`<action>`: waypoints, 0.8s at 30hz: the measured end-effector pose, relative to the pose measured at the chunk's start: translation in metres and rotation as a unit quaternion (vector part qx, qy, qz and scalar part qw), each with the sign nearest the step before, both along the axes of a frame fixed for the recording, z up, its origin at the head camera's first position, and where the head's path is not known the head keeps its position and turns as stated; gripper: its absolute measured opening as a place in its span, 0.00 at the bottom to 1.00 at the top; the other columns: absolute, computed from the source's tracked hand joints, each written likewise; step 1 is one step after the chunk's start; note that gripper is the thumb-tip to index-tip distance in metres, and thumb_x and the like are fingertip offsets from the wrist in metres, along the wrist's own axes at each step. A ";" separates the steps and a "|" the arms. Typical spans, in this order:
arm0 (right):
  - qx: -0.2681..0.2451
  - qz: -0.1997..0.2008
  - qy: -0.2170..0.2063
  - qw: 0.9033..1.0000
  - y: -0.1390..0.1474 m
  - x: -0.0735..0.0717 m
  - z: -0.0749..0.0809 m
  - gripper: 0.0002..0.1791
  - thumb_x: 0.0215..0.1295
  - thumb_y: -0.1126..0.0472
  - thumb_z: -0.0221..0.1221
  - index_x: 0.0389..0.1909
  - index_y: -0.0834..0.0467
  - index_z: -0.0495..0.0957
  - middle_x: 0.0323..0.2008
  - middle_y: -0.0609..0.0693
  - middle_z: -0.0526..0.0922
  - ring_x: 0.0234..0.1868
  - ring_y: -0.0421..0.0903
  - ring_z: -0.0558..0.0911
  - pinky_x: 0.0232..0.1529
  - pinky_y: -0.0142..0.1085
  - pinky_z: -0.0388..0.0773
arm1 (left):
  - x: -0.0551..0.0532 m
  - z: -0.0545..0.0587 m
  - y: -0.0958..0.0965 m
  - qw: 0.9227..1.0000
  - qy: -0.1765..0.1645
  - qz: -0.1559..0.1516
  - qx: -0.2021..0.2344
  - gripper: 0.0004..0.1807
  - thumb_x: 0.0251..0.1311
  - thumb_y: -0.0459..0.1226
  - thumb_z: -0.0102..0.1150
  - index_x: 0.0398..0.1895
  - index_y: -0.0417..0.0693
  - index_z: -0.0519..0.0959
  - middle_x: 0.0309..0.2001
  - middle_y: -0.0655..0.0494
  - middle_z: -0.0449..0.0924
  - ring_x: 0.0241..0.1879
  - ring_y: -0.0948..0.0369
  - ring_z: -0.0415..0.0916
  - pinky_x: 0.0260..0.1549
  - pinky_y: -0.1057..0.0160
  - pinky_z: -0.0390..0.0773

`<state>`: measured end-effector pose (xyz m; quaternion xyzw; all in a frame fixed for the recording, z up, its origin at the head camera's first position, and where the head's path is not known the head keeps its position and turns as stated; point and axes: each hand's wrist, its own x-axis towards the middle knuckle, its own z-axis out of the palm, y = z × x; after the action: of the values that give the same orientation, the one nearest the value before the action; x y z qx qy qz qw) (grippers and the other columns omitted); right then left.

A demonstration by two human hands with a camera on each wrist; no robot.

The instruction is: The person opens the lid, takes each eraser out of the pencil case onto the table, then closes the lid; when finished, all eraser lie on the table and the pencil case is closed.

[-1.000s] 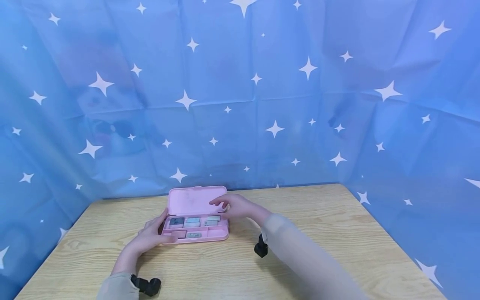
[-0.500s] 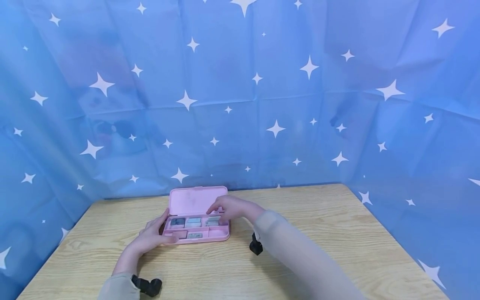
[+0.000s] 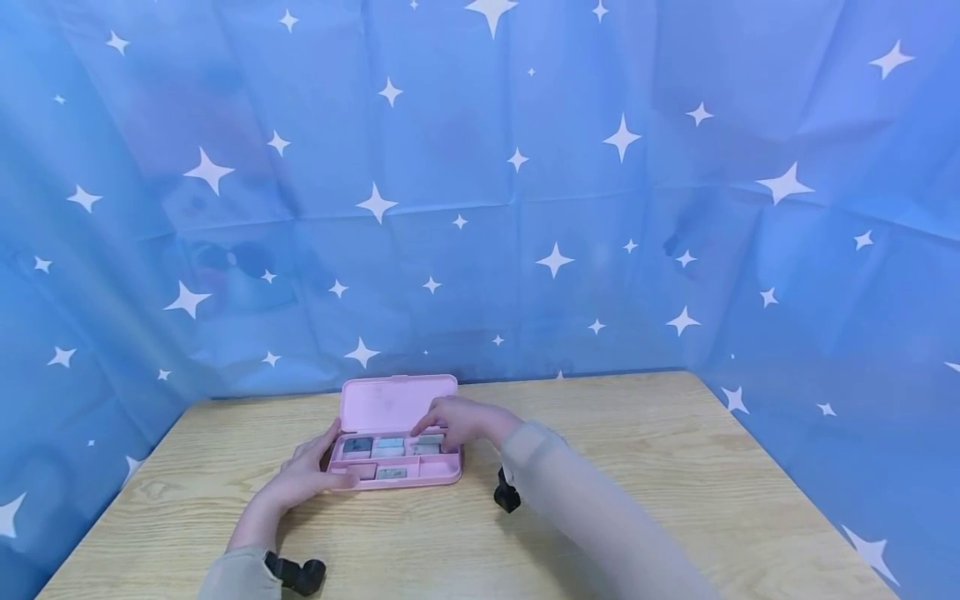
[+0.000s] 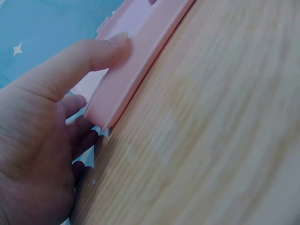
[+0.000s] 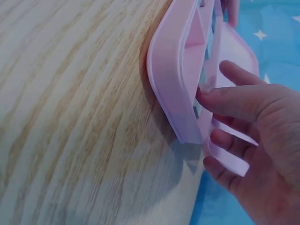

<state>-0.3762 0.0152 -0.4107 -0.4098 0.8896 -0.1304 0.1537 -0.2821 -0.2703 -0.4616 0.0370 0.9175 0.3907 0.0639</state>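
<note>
A pink pencil case (image 3: 442, 472) lies on the table with its lid (image 3: 390, 403) raised. My left hand (image 3: 302, 473) holds its left end, thumb on the front wall and the other fingers round the side. My right hand (image 3: 467, 419) reaches into the back right compartment, index finger and thumb on either side of stacked pale green blocks (image 3: 427, 443), which look like erasers. Whether they pinch a block is hidden. Left of these sit pale blue blocks (image 3: 389, 447) and a dark block (image 3: 357, 446). The front row holds a pink block (image 3: 363, 472) and a patterned one (image 3: 392, 473).
The case stands near the back edge of the wooden table (image 3: 600, 467). Behind it hangs a blue curtain (image 3: 480, 275) with white stars. Both wrists wear black camera mounts, the right one (image 3: 507, 492) low over the table.
My right hand has come down and slightly left, and its index finger now dips to the green blocks. The left hand keeps its hold on the case.
</note>
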 end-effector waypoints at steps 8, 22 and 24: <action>0.011 -0.001 0.008 1.000 -0.002 0.003 0.000 0.30 0.55 0.72 0.65 0.54 0.39 0.82 0.47 0.44 0.72 0.43 0.39 0.69 0.46 0.30 0.70 | 0.001 0.000 0.001 1.000 -0.001 0.002 0.001 0.62 0.46 0.54 0.72 0.78 0.51 0.42 0.74 0.34 0.42 0.70 0.35 0.39 0.60 0.27 0.45; 0.037 -0.018 0.010 0.999 -0.006 0.004 -0.001 0.35 0.55 0.75 0.61 0.53 0.32 0.81 0.48 0.45 0.70 0.44 0.41 0.67 0.35 0.28 0.68 | -0.002 -0.003 -0.001 1.000 0.005 -0.001 -0.004 0.62 0.45 0.54 0.72 0.78 0.51 0.43 0.74 0.36 0.43 0.70 0.36 0.39 0.60 0.27 0.46; 0.039 -0.023 0.010 0.999 -0.006 0.004 -0.002 0.35 0.56 0.75 0.61 0.53 0.31 0.81 0.49 0.45 0.70 0.44 0.41 0.67 0.36 0.28 0.69 | -0.002 -0.003 -0.001 1.000 0.007 -0.002 -0.006 0.62 0.45 0.54 0.72 0.78 0.51 0.43 0.74 0.36 0.44 0.70 0.36 0.39 0.60 0.28 0.46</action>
<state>-0.3718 0.0087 -0.4124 -0.3842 0.9048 -0.0949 0.1574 -0.2843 -0.2714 -0.4649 0.0411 0.9201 0.3851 0.0586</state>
